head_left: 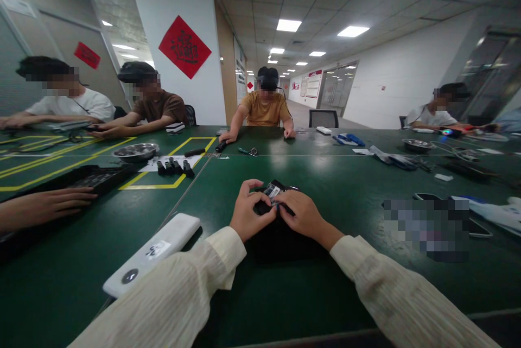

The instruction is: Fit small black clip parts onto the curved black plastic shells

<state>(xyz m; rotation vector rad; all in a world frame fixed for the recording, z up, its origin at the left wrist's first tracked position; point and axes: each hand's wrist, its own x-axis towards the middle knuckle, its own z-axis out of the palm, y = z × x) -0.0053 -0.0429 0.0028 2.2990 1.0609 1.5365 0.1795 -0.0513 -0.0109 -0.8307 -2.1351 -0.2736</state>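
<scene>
In the head view, a small black device with a silvery, white-labelled part is between my hands, above the green table; its exact kind is hard to make out. My left hand grips its left side, with thumb and index finger curled in a pinch. From the other side, my right hand has its fingers closed on the device's near right part. The fingertips of both hands nearly meet at its near edge, where a tiny blue spot shows. My fingers cover much of the device.
A white power bank-like block lies left of my left forearm. Another person's hand rests on a black tray. Several black cylinders and a metal bowl stand beyond. A person sits opposite.
</scene>
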